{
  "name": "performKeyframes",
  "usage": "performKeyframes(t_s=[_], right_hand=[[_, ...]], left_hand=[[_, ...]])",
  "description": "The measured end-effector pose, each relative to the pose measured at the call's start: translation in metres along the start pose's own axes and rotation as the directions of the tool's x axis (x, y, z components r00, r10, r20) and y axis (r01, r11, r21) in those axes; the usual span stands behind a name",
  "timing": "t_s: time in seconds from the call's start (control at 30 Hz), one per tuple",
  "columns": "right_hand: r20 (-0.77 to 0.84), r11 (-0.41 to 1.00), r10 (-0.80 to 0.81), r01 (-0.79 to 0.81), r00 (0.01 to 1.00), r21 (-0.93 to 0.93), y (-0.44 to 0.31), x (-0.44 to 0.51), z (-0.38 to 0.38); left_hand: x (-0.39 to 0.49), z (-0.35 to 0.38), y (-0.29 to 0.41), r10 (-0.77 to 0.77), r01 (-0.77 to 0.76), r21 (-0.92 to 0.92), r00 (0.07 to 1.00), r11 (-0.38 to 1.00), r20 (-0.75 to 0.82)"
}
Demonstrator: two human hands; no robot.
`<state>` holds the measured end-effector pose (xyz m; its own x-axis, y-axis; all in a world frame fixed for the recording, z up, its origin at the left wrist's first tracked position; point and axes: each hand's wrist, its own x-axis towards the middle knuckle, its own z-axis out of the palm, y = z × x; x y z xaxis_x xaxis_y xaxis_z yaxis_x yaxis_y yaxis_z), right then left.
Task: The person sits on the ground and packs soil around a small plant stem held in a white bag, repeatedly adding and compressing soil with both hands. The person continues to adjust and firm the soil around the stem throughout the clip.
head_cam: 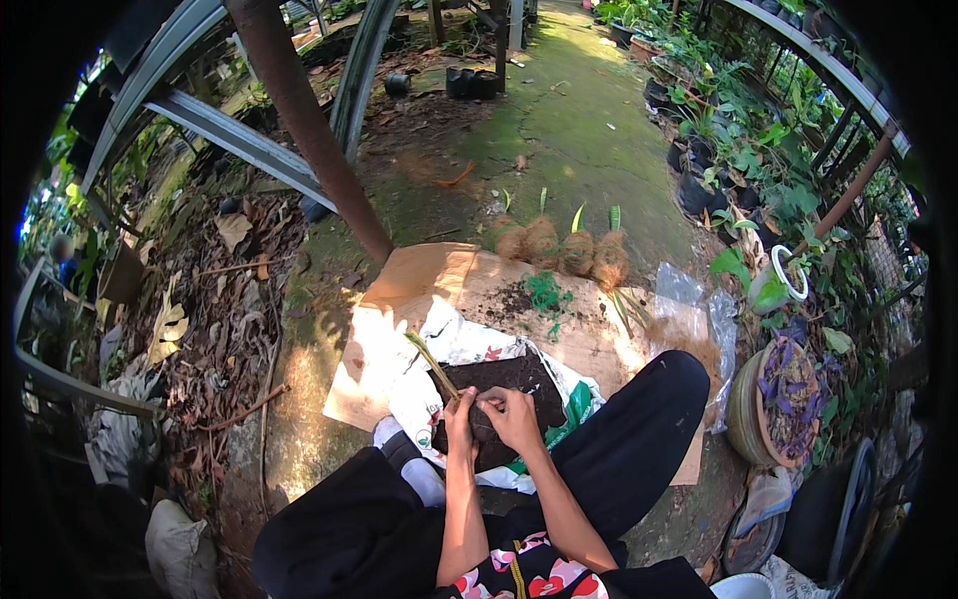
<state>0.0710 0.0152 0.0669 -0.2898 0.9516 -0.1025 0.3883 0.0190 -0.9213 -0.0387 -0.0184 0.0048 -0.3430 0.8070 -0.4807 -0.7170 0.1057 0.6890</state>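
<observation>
My left hand (459, 423) grips the lower end of a snake plant cutting (428, 358), whose narrow green-yellow leaf slants up to the left. Close beside it, my right hand (512, 416) has thumb and forefinger pinched together near the cutting's base; whether anything is between them is too small to see. Both hands are over dark soil (516, 378) in an opened white plastic sack (468, 333) with green and red print. Beyond the sack, a tangle of green twine (545, 290) lies on cardboard (490, 288).
Several coir-wrapped balls (576, 253) with short leaves line the cardboard's far edge. More cuttings (630, 311), loose coir (685, 337) and clear plastic (720, 322) lie right. A rusty post (314, 120) rises left; a clay pot (756, 412) stands right.
</observation>
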Motion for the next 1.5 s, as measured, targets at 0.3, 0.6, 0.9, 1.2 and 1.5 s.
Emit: performKeyframes(t_s=[0.3, 0.6, 0.9, 1.2, 1.5], right_hand=[[-0.110, 0.992, -0.044, 0.056, 0.993, 0.109, -0.009, -0.004, -0.002], [-0.226, 0.988, 0.125, -0.101, 0.966, 0.115, 0.001, -0.001, -0.004], [-0.196, 1.000, 0.007, -0.011, 0.981, -0.021, 0.010, 0.004, 0.009], [-0.171, 0.945, 0.262, -0.217, 0.950, 0.244, 0.033, 0.010, 0.028], [0.267, 0.259, 0.424, -0.398, 0.865, 0.880, 0.037, 0.012, 0.024]], left_hand=[[0.003, 0.005, -0.002, 0.103, -0.103, 0.003, 0.995, 0.995, -0.008], [0.011, 0.003, -0.001, 0.222, -0.215, 0.056, 0.958, 0.975, -0.180], [0.006, 0.008, 0.016, -0.105, 0.104, -0.033, 0.994, 0.994, -0.038], [0.012, 0.019, 0.005, 0.053, -0.111, 0.584, 0.992, 0.804, 0.115], [0.010, 0.020, 0.010, 0.207, -0.073, 0.709, 0.973, 0.702, -0.105]])
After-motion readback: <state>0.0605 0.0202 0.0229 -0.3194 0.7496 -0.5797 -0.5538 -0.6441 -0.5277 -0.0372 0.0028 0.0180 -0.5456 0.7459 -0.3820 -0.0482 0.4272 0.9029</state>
